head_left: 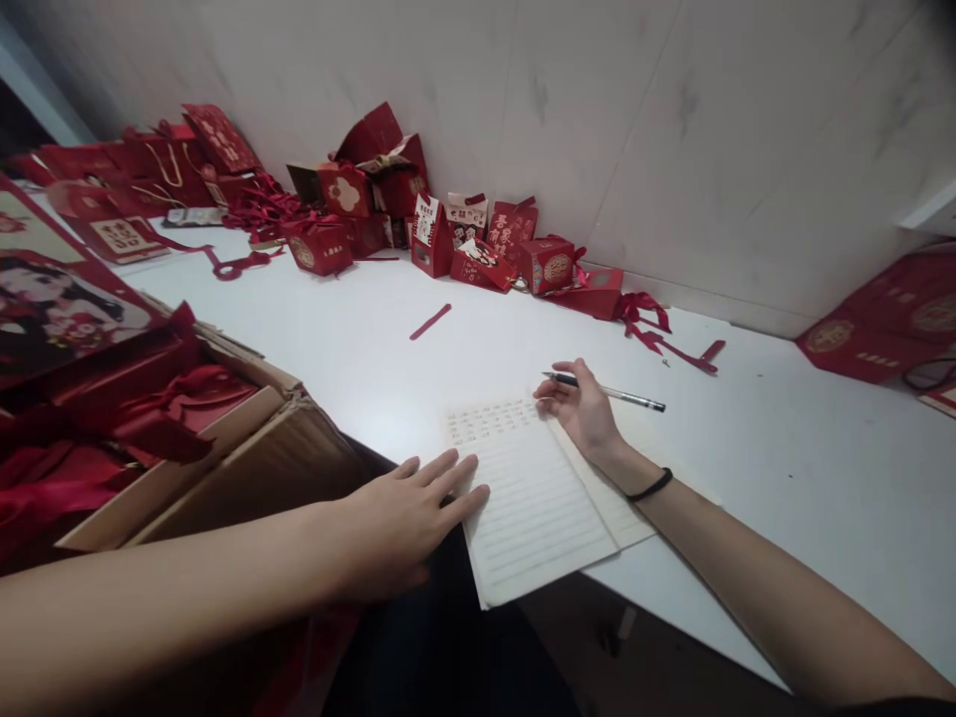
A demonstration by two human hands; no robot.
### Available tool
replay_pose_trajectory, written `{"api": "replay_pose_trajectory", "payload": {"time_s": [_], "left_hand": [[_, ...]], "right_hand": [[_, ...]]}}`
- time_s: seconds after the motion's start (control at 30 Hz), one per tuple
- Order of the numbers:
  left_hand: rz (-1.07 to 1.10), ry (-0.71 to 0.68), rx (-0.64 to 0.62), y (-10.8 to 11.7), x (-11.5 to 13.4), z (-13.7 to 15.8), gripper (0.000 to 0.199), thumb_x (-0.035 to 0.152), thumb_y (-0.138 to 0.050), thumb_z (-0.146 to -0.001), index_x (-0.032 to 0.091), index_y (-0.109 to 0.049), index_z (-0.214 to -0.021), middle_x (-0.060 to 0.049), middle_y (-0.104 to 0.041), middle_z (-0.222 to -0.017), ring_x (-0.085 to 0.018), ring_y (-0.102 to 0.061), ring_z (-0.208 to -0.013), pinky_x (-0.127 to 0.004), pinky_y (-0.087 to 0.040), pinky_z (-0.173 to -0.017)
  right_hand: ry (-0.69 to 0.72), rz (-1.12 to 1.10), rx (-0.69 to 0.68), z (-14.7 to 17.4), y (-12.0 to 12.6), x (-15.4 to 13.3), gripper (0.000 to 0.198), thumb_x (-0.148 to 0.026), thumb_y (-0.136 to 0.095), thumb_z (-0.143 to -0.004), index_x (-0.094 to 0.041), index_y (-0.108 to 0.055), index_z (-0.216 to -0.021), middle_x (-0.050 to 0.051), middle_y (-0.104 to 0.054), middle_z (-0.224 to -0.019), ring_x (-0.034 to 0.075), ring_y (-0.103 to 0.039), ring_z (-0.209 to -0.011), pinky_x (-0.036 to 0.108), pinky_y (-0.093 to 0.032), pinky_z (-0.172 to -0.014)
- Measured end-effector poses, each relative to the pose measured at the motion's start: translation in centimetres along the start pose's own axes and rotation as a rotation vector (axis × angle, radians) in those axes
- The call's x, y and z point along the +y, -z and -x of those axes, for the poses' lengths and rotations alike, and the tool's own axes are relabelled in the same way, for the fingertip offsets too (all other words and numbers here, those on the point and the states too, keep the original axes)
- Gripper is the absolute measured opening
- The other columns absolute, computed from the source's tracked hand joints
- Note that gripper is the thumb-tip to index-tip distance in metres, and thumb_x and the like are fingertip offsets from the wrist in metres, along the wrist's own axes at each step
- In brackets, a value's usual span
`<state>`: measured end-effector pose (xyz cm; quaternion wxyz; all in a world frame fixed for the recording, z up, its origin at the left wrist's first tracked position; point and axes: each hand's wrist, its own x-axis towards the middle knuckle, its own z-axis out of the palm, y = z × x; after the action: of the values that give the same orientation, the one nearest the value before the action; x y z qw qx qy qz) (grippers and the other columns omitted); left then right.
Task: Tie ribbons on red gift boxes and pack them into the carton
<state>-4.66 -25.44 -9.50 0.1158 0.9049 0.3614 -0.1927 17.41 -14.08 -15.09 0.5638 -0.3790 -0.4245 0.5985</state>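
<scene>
An open lined notebook (538, 508) lies at the table's front edge, its lower corner jutting past it. Several rows of small handwriting fill the top of the left page. My left hand (418, 508) rests with fingers spread on that page's left edge. My right hand (587, 413) holds a black-and-clear pen (631, 398) between thumb and fingers, above the top of the notebook near the fold. The pen lies sideways, its dark tip pointing left and off the paper. A black band circles my right wrist.
A cardboard box (246, 448) of red packages stands at the left. Red gift boxes (485, 261) and ribbons (269, 204) line the wall at the back. A red strip (431, 322) lies mid-table. A larger red box (881, 319) stands at the right.
</scene>
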Motion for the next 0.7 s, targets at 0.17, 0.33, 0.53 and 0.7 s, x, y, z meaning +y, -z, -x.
{"api": "replay_pose_trajectory", "payload": {"time_s": [0.17, 0.33, 0.53, 0.7], "left_hand": [[0.095, 0.009, -0.082, 1.1, 0.4, 0.5, 0.093, 0.018, -0.064, -0.064, 0.019, -0.013, -0.141, -0.017, -0.006, -0.148, -0.035, -0.009, -0.134, -0.053, -0.026, -0.103], [0.141, 0.017, -0.091, 1.0, 0.8, 0.7, 0.094, 0.016, -0.065, -0.061, 0.018, -0.016, -0.141, -0.016, -0.004, -0.148, -0.036, -0.008, -0.134, -0.055, -0.023, -0.104], [0.112, 0.033, -0.083, 0.7, 1.0, 0.8, 0.092, 0.014, -0.063, -0.061, 0.019, -0.017, -0.141, -0.015, -0.005, -0.147, -0.035, -0.008, -0.134, -0.054, -0.023, -0.104], [0.094, 0.028, -0.113, 1.2, 1.0, 0.8, 0.091, 0.015, -0.06, -0.063, 0.019, -0.013, -0.141, -0.015, -0.002, -0.148, -0.033, -0.006, -0.135, -0.053, -0.023, -0.105]], "right_hand": [[-0.02, -0.027, 0.065, 0.0, -0.2, -0.4, 0.037, -0.054, -0.063, -0.068, -0.02, -0.05, -0.069, -0.001, -0.053, -0.055, 0.014, -0.052, -0.056, 0.023, -0.043, -0.05], [0.0, 0.122, 0.053, 0.7, -0.4, -0.5, 0.037, -0.053, -0.062, -0.07, -0.02, -0.047, -0.062, -0.003, -0.045, -0.047, 0.011, -0.044, -0.046, 0.021, -0.034, -0.042], [0.186, 0.674, 0.026, 1.8, -0.2, -0.6, 0.04, -0.033, -0.06, -0.074, -0.018, -0.031, -0.05, -0.007, -0.029, -0.045, 0.007, -0.027, -0.044, 0.021, -0.023, -0.042], [0.179, 0.807, 0.0, 2.0, -0.5, -0.5, 0.035, -0.028, -0.053, -0.074, -0.019, -0.027, -0.052, -0.007, -0.026, -0.045, 0.008, -0.026, -0.043, 0.022, -0.021, -0.042]]}}
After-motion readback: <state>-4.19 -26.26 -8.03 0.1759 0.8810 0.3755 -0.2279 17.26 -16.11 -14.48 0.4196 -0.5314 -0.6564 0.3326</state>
